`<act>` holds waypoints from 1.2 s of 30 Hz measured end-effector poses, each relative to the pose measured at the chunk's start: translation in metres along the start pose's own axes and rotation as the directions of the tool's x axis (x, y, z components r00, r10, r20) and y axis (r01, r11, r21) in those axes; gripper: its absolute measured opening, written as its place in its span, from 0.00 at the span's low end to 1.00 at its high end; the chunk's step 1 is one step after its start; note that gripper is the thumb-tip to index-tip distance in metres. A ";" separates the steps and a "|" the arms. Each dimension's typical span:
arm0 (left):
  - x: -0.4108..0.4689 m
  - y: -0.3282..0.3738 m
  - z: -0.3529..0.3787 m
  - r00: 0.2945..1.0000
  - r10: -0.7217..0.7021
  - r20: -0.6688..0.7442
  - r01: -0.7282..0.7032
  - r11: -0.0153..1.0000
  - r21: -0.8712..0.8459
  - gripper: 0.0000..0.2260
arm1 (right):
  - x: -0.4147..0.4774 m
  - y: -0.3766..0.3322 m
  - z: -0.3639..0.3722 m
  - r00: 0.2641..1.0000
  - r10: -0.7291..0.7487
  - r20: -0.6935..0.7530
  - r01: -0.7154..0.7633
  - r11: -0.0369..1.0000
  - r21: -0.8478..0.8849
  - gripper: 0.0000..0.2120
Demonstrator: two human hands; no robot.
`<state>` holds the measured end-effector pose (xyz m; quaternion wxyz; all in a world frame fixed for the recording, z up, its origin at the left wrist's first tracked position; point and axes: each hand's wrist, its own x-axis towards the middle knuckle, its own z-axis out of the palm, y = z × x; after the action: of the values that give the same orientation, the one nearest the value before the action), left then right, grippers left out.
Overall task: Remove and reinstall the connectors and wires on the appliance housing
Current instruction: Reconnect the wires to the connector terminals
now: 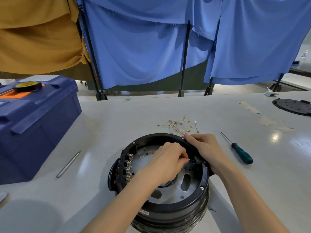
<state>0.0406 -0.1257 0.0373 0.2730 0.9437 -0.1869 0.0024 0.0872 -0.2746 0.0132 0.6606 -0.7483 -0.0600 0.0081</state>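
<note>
The appliance housing [176, 206], a single round black shell with its open side up, stands on the white table [235, 190] close to the near edge, between the person's two forearms. The left hand [168, 158] reaches inside it with fingers curled, thumb and forefinger pinching what seems to be a thin wire [191, 159] at a black fitting on the right inner wall; the piece is too small to make out with certainty. The right hand [203, 147] curls over the far right rim and grips the housing. Along the left inner wall runs a row of brass terminals [128, 167].

Just beyond the far rim lies one loose heap of removed wires [180, 125] with brass ends, tangled beyond counting. To the right, near the housing but apart from it, lies one green-handled screwdriver [240, 153], its tip pointing away. To the left there is open table, crossed only by one metal pin [68, 164], and then one blue toolbox [33, 125] carrying one roll of black tape [27, 86]. One black perforated disc [292, 107] sits at the far right edge of the view. Past the table's far edge hang blue curtains [143, 47] on black stands, with a mustard cloth [37, 39] at left.
</note>
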 end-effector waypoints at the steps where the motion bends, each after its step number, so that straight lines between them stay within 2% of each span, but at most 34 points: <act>1: 0.000 -0.001 0.002 1.000 0.005 -0.007 -0.005 1.000 -0.006 0.06 | 0.001 0.000 0.000 1.000 0.006 -0.010 -0.006 1.000 0.006 0.15; 5: 0.000 -0.006 0.007 0.999 0.022 -0.037 -0.024 0.999 -0.047 0.06 | 0.001 0.001 0.000 0.999 0.030 -0.018 -0.029 0.999 0.038 0.12; 13: -0.001 -0.008 0.009 0.993 0.057 -0.101 -0.067 0.993 -0.102 0.06 | 0.001 0.001 0.000 1.000 0.017 -0.021 -0.016 0.999 0.033 0.14; 36: -0.003 -0.007 0.011 0.989 0.083 -0.126 -0.095 0.992 -0.086 0.05 | 0.005 0.006 0.000 1.000 0.001 -0.020 0.000 0.999 0.053 0.15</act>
<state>0.0392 -0.1242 0.0240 0.3268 0.9189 -0.2118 0.0638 0.0928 -0.2747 0.0080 0.6807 -0.7307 -0.0530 0.0022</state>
